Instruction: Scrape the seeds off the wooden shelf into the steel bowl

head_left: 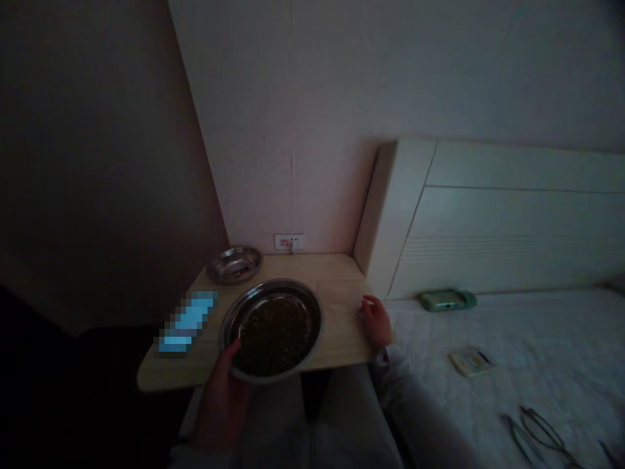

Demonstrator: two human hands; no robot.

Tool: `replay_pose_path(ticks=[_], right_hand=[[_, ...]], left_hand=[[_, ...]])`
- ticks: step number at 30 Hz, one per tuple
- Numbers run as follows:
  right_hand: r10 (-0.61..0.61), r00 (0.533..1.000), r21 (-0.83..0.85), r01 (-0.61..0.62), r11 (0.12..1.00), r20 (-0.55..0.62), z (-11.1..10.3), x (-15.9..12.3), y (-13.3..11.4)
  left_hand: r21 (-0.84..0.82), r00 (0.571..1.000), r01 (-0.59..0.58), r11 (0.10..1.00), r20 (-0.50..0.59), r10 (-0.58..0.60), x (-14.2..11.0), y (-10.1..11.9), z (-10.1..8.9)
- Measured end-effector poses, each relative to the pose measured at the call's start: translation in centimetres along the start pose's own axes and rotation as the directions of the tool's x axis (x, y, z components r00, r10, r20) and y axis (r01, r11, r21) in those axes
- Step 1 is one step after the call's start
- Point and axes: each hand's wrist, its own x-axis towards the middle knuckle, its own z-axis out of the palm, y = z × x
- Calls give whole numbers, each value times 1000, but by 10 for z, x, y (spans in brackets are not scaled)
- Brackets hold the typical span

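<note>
My left hand [222, 394] grips the near left rim of a round metal bowl [315, 319], thumb over the edge and fingers underneath. The bowl is tilted slightly towards me over the table's front edge. Inside lies a dark greenish-brown mass of small bits [276, 335], too dim to name. My right hand [375, 322] rests at the right edge of the table, its fingers curled together. Whatever may be between those fingers is too small and dark to make out. A second, smaller metal bowl [234, 266] stands at the table's back left corner.
The light wooden table [336, 326] stands against the wall, below a socket [289, 242] with a plug. A pixelated bright screen [188, 322] lies at left. On the bed [424, 365] are a green case [446, 300], a flat packet [471, 361] and a looped cord [541, 426].
</note>
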Motion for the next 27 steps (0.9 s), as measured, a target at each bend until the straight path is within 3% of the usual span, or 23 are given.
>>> replay_pose_path(ticks=[3, 7, 11, 14, 19, 27], right_hand=[[11, 1000, 83, -11, 996, -5, -1, -2, 3], [37, 999, 166, -31, 986, -33, 1, -3, 4], [80, 996, 236, -72, 969, -26, 4, -4, 7], [117, 993, 260, -116, 959, 12, 6, -4, 10], [170, 985, 241, -174, 955, 36, 7, -3, 13], [194, 979, 266, -202, 943, 55, 6, -4, 12]], left_hand=[[-141, 998, -7, 990, 55, 15, 23, 4, 53], [-190, 990, 41, 981, 138, -15, 65, -6, 125], [-9, 973, 65, 998, 221, -61, 117, -21, 186], [103, 954, 95, 990, 274, -120, 152, -31, 220], [252, 951, 88, 964, 265, -156, 183, -49, 245], [379, 963, 20, 925, 240, -119, 195, -68, 238]])
